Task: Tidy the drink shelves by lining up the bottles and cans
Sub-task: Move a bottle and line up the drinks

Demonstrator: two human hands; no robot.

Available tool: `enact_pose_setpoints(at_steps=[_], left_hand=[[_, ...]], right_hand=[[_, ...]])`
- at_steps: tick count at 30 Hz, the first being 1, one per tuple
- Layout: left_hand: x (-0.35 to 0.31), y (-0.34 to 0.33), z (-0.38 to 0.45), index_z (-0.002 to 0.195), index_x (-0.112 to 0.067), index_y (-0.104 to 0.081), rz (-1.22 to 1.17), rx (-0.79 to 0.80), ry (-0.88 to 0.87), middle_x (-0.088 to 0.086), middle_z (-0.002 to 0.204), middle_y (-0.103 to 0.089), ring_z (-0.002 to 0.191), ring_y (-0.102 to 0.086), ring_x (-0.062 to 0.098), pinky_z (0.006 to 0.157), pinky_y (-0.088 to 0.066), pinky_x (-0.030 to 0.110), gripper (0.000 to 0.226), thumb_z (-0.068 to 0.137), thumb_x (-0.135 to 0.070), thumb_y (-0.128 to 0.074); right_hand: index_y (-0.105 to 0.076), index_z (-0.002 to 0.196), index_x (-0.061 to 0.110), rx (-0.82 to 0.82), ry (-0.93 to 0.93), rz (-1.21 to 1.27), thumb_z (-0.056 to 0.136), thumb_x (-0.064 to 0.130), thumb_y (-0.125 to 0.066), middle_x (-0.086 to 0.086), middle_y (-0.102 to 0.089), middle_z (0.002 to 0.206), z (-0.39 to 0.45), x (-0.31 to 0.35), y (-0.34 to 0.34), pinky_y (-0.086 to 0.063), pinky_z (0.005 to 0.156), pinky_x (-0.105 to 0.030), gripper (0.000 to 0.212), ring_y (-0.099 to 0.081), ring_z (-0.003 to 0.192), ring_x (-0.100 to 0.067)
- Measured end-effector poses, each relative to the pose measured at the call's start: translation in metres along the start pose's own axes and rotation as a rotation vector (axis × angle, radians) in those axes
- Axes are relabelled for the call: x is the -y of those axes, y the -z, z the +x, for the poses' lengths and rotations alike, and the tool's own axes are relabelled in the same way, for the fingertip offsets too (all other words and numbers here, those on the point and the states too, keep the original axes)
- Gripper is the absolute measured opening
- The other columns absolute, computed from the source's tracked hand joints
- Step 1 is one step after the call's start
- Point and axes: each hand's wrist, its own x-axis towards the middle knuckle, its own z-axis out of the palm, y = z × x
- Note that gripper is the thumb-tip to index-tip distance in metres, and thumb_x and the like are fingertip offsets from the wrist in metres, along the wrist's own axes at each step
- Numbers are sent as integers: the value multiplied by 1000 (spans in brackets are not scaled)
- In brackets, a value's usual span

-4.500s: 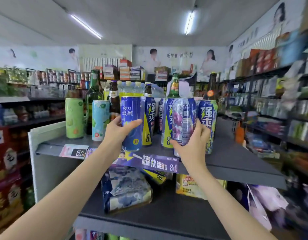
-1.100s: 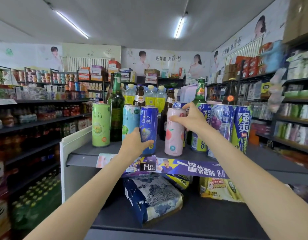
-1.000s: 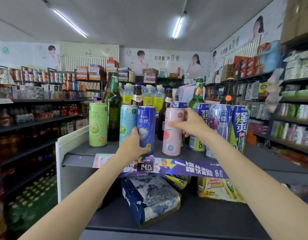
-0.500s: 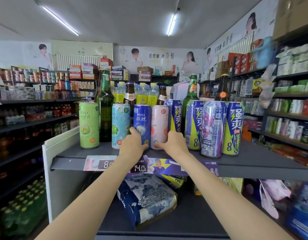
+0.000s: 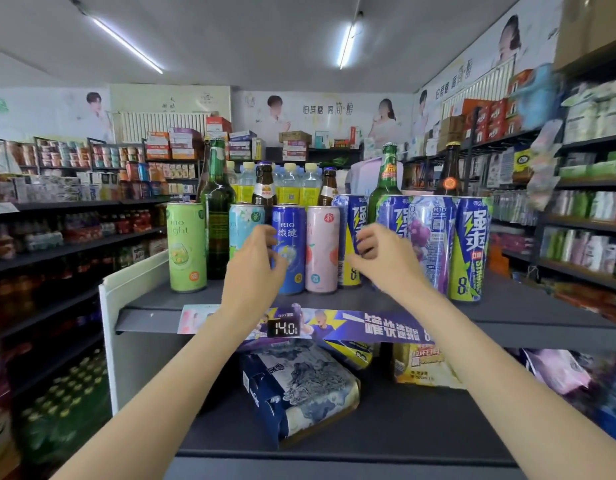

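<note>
**Two hands raised in front of the can row, neither holding a can**

Two hands are up at the near edge of the top shelf [image 5: 507, 317]. The left hand [image 5: 254, 271] has loosely curled fingers in front of the light blue can [image 5: 240, 233] and the blue can [image 5: 288, 249]; it holds nothing, and contact with either can cannot be confirmed. The right hand [image 5: 386, 261] has fingers relaxed and spread, in front of the blue-and-yellow can [image 5: 351, 237]; it is likewise empty.

The cans stand upright in a row along the shelf front. From left: a green can [image 5: 186, 247] set apart, the light blue can, the blue can, a pink can [image 5: 322, 249], the blue-and-yellow can, a grape-print can [image 5: 432, 244], and a second lightning-print can [image 5: 471, 252] at far right. The blue and pink cans stand side by side, just beside each other.

Farther back stand a tall green bottle [image 5: 216, 209], two brown bottles [image 5: 264, 185], another green bottle [image 5: 387, 174] and a dark bottle [image 5: 450, 171].

A price tag [image 5: 284, 329] reading 14.0 is fixed to the shelf edge. On the lower shelf lies a blue multipack [image 5: 299, 393].
</note>
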Motion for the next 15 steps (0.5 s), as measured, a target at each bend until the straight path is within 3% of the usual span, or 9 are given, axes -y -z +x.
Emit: enact_pose_setpoints(at_steps=[4, 10, 12, 15], left_hand=[[-33, -20, 9, 117, -9, -48, -111, -39, -44, 0, 112, -55, 95, -52, 15, 77, -39, 26, 28, 89, -8, -51], [-95, -60, 23, 114, -6, -51, -169, -63, -136, 0, 103, -50, 92, -44, 12, 72, -29, 16, 25, 89, -8, -52], [-117, -74, 25, 115, -6, -51, -188, -74, -152, 1, 103, -52, 93, -46, 14, 79, -34, 20, 27, 88, -10, -53], [-154, -98, 27, 113, -8, -53, -187, -98, -225, 5, 110, -57, 104, -51, 22, 91, -40, 36, 29, 87, -21, -53]], right_hand=[[-55, 116, 9, -130, 136, -49, 87, 18, -63, -4, -61, 115, 0, -3, 49, -44, 91, -30, 32, -55, 107, -18], [-60, 107, 6, -310, 154, -48, 85, 14, -65, -5, -63, 107, 6, -48, 122, -48, 91, -33, 24, -56, 99, -15], [-61, 104, 8, -338, 117, -27, 85, 16, -66, -1, -63, 102, 12, -71, 142, -44, 88, -25, 22, -56, 98, -14], [-59, 107, 11, -302, 37, 34, 84, 22, -68, 3, -58, 101, 25, -114, 166, -37, 82, -18, 27, -51, 95, -9]])
